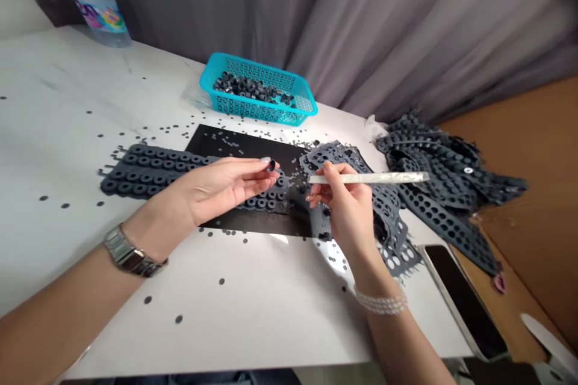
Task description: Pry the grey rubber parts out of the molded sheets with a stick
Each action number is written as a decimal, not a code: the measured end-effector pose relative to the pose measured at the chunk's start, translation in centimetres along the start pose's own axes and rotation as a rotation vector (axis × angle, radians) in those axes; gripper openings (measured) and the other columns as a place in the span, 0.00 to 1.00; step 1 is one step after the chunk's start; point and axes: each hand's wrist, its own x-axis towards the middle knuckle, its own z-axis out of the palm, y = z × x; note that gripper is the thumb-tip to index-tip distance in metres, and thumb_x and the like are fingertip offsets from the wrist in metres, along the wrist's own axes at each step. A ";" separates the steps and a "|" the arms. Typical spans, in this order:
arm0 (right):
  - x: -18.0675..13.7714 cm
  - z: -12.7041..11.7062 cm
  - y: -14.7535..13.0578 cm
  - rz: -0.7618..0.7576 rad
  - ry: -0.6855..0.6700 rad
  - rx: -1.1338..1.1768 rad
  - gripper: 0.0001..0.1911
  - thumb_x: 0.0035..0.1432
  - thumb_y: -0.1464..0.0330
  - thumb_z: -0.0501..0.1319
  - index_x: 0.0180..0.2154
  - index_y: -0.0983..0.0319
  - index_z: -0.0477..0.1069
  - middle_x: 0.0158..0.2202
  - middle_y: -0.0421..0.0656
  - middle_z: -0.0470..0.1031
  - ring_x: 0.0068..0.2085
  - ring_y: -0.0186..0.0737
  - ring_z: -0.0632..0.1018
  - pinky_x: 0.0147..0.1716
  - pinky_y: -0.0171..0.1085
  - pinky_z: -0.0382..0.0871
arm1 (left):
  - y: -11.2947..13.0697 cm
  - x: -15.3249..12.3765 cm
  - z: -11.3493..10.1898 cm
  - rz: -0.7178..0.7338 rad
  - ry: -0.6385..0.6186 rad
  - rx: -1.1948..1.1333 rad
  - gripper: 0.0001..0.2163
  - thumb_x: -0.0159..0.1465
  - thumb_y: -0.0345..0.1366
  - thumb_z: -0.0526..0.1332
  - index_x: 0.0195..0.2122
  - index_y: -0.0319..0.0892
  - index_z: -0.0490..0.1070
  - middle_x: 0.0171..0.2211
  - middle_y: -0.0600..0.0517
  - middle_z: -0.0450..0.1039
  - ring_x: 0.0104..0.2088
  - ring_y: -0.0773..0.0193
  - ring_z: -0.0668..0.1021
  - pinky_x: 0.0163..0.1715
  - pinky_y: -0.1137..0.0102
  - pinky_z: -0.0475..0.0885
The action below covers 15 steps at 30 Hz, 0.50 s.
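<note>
Between the thumb and fingers of my left hand (230, 183) is a small black rubber ring (271, 166). My right hand (345, 198) grips a thin whitish stick (383, 178), its blunt end pointing left toward the ring but apart from it. Under my left hand lies a dark grey moulded rubber sheet (149, 171) with rows of round ring shapes. It rests partly on a black mat (253, 147). Below and beside my right hand are punched-out grey sheets (383, 204) full of round holes.
A turquoise basket (253, 113) with many small black parts stands behind the mat. At the back left is a water bottle (97, 3). More perforated sheets (438, 156) pile at the right, near a phone (465, 301). Small black discs are scattered across the white table (253, 313).
</note>
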 end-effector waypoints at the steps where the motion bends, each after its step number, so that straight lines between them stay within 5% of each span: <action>1: 0.1 0.2 -0.1 -0.002 -0.005 0.006 0.15 0.56 0.56 0.65 0.29 0.60 0.65 0.18 0.35 0.70 0.18 0.30 0.72 0.17 0.29 0.67 | 0.1 -0.1 0.2 -0.015 0.016 -0.033 0.03 0.60 0.25 0.63 0.31 0.33 0.76 0.34 0.45 0.76 0.37 0.65 0.78 0.42 0.73 0.77; 7: -1.0 1.5 1.3 -0.007 -0.056 -0.067 0.14 0.59 0.56 0.62 0.30 0.60 0.66 0.19 0.35 0.71 0.19 0.31 0.73 0.19 0.31 0.71 | 1.2 -0.1 0.2 -0.067 0.165 -0.268 0.10 0.59 0.22 0.53 0.29 0.30 0.73 0.33 0.37 0.74 0.36 0.59 0.79 0.32 0.70 0.78; 10: -1.9 1.4 2.4 -0.006 -0.109 -0.174 0.14 0.60 0.57 0.61 0.30 0.60 0.67 0.21 0.37 0.72 0.22 0.33 0.75 0.24 0.33 0.73 | 1.3 0.1 -0.4 -0.017 0.187 -0.219 0.09 0.57 0.25 0.54 0.21 0.36 0.69 0.26 0.44 0.70 0.28 0.65 0.74 0.22 0.75 0.71; 15: -2.4 0.9 3.0 -0.040 -0.165 -0.325 0.16 0.61 0.57 0.60 0.27 0.60 0.66 0.23 0.39 0.73 0.25 0.36 0.77 0.26 0.33 0.70 | 0.2 -0.3 -0.4 0.146 0.081 0.617 0.07 0.59 0.36 0.62 0.27 0.39 0.75 0.23 0.54 0.65 0.22 0.72 0.64 0.19 0.76 0.58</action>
